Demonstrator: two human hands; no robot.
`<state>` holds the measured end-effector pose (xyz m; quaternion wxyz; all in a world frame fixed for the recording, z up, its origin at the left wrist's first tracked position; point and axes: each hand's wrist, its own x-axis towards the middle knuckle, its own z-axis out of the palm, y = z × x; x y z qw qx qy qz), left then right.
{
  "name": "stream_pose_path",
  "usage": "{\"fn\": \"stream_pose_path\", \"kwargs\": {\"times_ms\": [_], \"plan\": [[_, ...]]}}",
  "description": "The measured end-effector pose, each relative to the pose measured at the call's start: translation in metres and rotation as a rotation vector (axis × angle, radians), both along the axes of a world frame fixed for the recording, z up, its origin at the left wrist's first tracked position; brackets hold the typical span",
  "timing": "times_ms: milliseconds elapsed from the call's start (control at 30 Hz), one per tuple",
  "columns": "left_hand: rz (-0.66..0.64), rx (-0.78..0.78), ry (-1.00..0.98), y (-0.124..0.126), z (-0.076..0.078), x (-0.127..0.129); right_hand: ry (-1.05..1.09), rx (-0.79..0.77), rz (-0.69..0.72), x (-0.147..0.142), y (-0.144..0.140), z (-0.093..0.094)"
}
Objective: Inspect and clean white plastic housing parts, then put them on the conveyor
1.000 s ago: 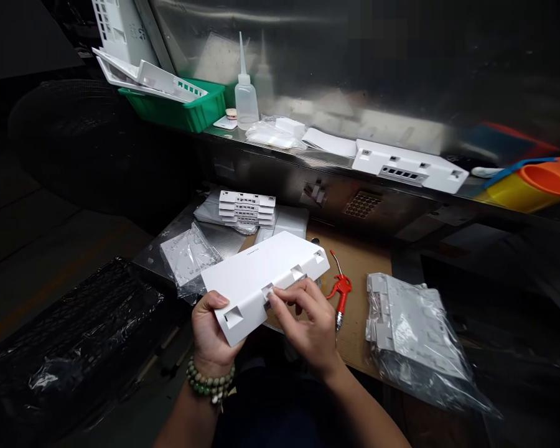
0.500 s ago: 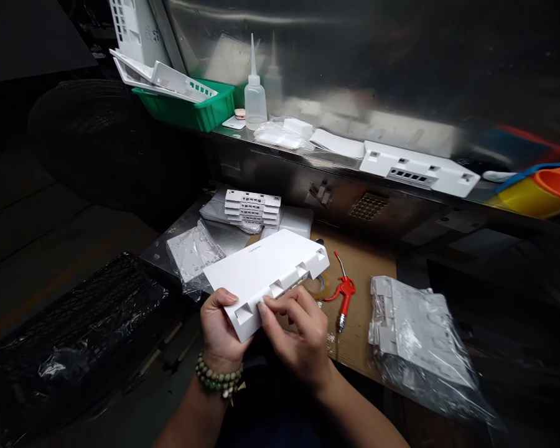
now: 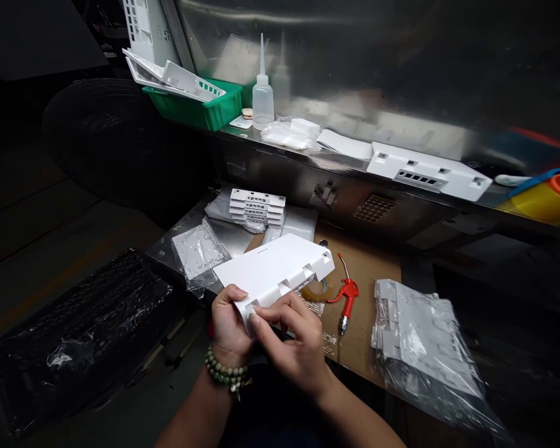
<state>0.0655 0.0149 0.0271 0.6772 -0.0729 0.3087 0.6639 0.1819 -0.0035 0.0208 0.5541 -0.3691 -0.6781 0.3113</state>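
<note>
Housing (image 3: 266, 267) of smooth white plastic, held tilted above the worktop (image 3: 237, 241) in both hands: it looks light and stiff, its top face probably a little slippery and easy to scuff. The end corner and the long notched edge seem the surest places to take hold. The left hand (image 3: 232, 320) has the near corner clamped, thumb on the top face, the other fingers tucked beneath and largely hidden. The right hand (image 3: 292, 339) has its thumb and forefinger nearly meeting at the recess closest to the left thumb; whether they pinch the rim or merely press on it, I cannot tell. A red air blow gun (image 3: 349, 297) lies nearby.
</note>
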Motion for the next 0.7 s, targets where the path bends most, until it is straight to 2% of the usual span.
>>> {"fn": "stream_pose_path", "kwargs": {"times_ms": [67, 167, 267, 333, 367, 400, 500, 533, 600, 700], "plan": [[-0.016, 0.01, -0.006, 0.0, -0.001, 0.0, 0.012, -0.004, 0.0, -0.004, -0.003, 0.0], [-0.044, -0.007, -0.017, 0.0, -0.006, -0.001, -0.046, 0.071, 0.01, -0.01, -0.008, 0.001], [-0.072, 0.009, -0.012, 0.001, -0.013, -0.009, 0.012, 0.022, 0.202, -0.004, -0.011, 0.009], [-0.057, 0.082, 0.02, 0.002, -0.018, -0.018, 0.085, -0.05, 0.288, 0.014, -0.009, 0.015], [-0.037, 0.13, 0.043, 0.003, -0.02, -0.023, 0.104, -0.064, 0.243, 0.026, -0.006, 0.016], [-0.02, 0.175, 0.061, 0.004, -0.022, -0.029, 0.113, -0.066, 0.134, 0.04, -0.001, 0.016], [-0.013, 0.265, 0.093, 0.004, -0.025, -0.043, 0.2, -0.116, -0.328, 0.082, 0.025, 0.004], [-0.024, 0.28, 0.102, 0.002, -0.026, -0.046, 0.274, -0.175, -0.422, 0.092, 0.036, -0.003], [-0.053, 0.29, 0.126, -0.001, -0.027, -0.049, 0.449, -0.352, -0.428, 0.104, 0.054, -0.015], [-0.104, 0.265, 0.155, -0.006, -0.03, -0.048, 0.597, -0.598, -0.268, 0.105, 0.067, -0.026]]}}
